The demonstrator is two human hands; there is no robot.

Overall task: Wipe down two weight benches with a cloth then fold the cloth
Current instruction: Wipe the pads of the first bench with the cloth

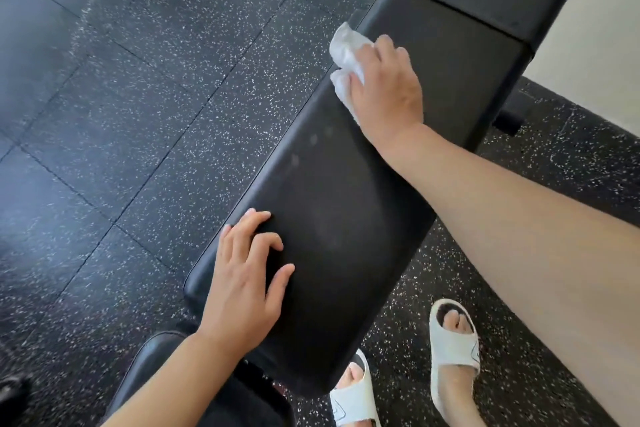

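A black padded weight bench runs from the lower middle up to the upper right. My right hand presses a crumpled white cloth onto the bench's left edge near the pad seam, fingers curled over the cloth. My left hand rests on the near end of the pad with its fingers spread and bent at the tips, holding nothing. Faint smudges show on the pad between the two hands.
Dark speckled rubber floor tiles surround the bench. My feet in white slide sandals stand to the right of the bench's near end. A black bench base part lies at the lower left. A pale floor shows at the upper right.
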